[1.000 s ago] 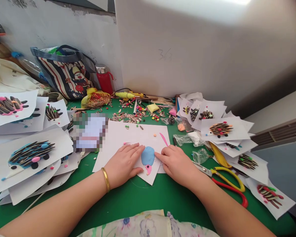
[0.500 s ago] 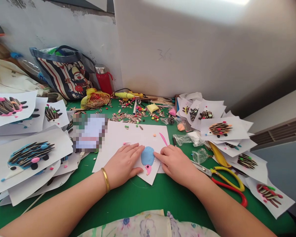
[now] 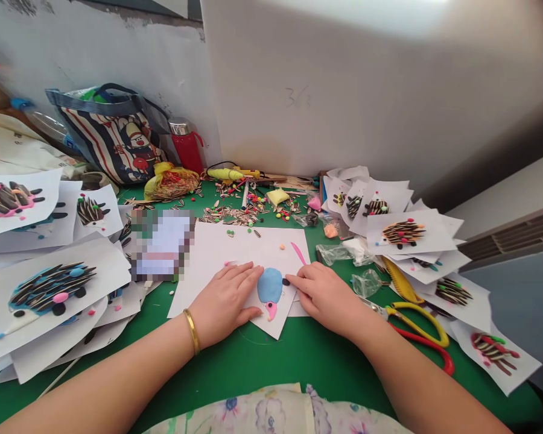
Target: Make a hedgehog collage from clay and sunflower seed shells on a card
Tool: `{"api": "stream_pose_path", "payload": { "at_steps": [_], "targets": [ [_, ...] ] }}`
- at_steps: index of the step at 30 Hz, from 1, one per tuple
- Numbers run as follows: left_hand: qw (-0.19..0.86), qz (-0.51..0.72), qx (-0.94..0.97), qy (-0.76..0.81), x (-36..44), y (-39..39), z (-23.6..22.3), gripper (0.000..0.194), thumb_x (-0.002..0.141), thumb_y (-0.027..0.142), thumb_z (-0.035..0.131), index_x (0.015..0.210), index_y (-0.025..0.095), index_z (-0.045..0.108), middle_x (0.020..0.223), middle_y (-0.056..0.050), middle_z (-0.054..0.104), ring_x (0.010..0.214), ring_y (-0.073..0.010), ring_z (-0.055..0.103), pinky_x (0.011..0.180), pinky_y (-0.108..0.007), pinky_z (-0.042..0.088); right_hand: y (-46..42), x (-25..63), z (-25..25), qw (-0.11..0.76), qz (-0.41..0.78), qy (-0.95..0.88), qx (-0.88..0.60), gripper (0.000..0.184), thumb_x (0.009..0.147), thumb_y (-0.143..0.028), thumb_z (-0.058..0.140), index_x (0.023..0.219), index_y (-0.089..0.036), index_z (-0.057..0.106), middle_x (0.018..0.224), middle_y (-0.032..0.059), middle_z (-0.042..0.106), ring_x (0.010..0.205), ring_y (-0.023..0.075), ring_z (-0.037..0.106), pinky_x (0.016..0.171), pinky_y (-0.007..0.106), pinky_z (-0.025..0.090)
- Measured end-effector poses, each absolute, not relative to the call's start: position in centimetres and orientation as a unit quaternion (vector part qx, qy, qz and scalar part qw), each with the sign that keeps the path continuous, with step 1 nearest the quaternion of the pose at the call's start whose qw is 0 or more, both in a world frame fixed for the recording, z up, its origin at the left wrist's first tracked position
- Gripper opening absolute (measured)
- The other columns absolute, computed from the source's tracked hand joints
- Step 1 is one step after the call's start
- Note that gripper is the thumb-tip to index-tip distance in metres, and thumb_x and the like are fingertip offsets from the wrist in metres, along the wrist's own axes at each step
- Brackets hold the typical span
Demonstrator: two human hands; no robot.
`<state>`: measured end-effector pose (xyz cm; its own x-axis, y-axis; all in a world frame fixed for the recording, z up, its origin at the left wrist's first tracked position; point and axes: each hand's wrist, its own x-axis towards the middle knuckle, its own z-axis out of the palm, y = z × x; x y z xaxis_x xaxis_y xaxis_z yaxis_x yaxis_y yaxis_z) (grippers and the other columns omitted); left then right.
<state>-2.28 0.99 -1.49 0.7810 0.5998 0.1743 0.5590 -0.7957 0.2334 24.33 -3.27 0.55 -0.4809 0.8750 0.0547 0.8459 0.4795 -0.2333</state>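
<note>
A white paper sheet (image 3: 275,319) lies in front of me, bearing a flat blue clay shape (image 3: 270,286) with a pink pointed piece (image 3: 272,311) at its near end. My left hand (image 3: 230,290) rests flat on the paper, fingers stretched out, just left of the blue clay. At the blue shape's right edge sits a small black clay piece (image 3: 285,281). The index fingertip of my right hand (image 3: 323,295) is beside that black piece, finger extended and the others curled; nothing shows in its grip. A pink clay knife (image 3: 298,253) lies behind my right hand.
Scissors (image 3: 419,325) lie by my right forearm. Seed-covered hedgehog pictures on paper (image 3: 400,234) pile up at right, with more hedgehog pictures (image 3: 57,289) at left. A phone (image 3: 163,244), scattered seeds (image 3: 235,212), a striped bag (image 3: 108,135) and a red bottle (image 3: 187,147) stand or lie farther back.
My right index finger has shifted slightly right, away from the blue shape, and the black clay piece at its edge now shows. My left hand stays put.
</note>
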Motion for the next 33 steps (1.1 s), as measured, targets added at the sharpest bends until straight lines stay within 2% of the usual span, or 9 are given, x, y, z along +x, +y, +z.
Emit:
{"api": "stream_pose_path", "payload": {
  "at_steps": [10,15,19,22,25,33],
  "targets": [
    [0.088,0.123,0.938,0.313,-2.3,1.0,-1.3,0.072,0.088,0.045,0.064,0.149,0.019,0.035,0.144,-0.015,0.052,0.135,-0.0315,0.046,0.112,-0.050,0.035,-2.9,23.7,0.3,0.122,0.117,-0.840,-0.516,0.034,0.092,-0.013,0.050,0.122,-0.020,0.064,0.100,0.0082,0.063,0.096,0.0219,0.054,0.087,0.036,0.046],
    [0.079,0.112,0.939,0.317,-2.2,1.0,-1.3,0.071,0.088,0.043,0.064,0.148,0.016,0.036,0.145,-0.016,0.051,0.136,-0.0310,0.045,0.113,-0.050,0.034,-2.1,23.1,-0.5,0.163,0.104,-0.812,-0.551,0.013,0.092,-0.026,0.061,0.100,-0.020,0.070,0.092,0.0064,0.065,0.090,0.0203,0.056,0.084,0.035,0.045],
    [0.077,0.113,0.939,0.317,-2.3,1.0,-1.4,0.071,0.088,0.043,0.064,0.148,0.017,0.035,0.145,-0.015,0.051,0.136,-0.0307,0.044,0.113,-0.050,0.034,-1.9,22.4,-1.1,0.173,0.095,-0.800,-0.567,0.005,0.090,-0.022,0.065,0.089,-0.020,0.069,0.088,0.0044,0.066,0.088,0.0193,0.056,0.080,0.032,0.044],
    [0.080,0.120,0.938,0.315,-2.3,1.0,-1.5,0.071,0.088,0.043,0.063,0.148,0.018,0.035,0.145,-0.015,0.051,0.136,-0.0307,0.044,0.113,-0.050,0.034,-1.9,22.2,-1.3,0.174,0.088,-0.799,-0.568,0.007,0.090,-0.020,0.064,0.085,-0.019,0.069,0.085,0.0036,0.066,0.086,0.0188,0.056,0.078,0.031,0.043],
    [0.080,0.118,0.938,0.317,-2.3,1.0,-1.4,0.070,0.088,0.042,0.064,0.147,0.017,0.037,0.144,-0.016,0.051,0.135,-0.0310,0.045,0.112,-0.051,0.035,-2.0,22.5,-1.3,0.186,0.090,-0.798,-0.566,0.003,0.088,-0.021,0.066,0.088,-0.019,0.069,0.086,0.0034,0.067,0.085,0.0186,0.056,0.079,0.031,0.044],
    [0.078,0.130,0.932,0.329,-2.3,0.8,-1.2,0.069,0.086,0.041,0.066,0.145,0.017,0.041,0.141,-0.015,0.054,0.135,-0.0319,0.046,0.111,-0.051,0.037,-2.2,24.2,-0.6,0.182,0.083,-0.821,-0.534,0.019,0.090,-0.020,0.062,0.106,-0.021,0.072,0.098,0.0072,0.069,0.093,0.0211,0.058,0.086,0.035,0.048]
  ]
}}
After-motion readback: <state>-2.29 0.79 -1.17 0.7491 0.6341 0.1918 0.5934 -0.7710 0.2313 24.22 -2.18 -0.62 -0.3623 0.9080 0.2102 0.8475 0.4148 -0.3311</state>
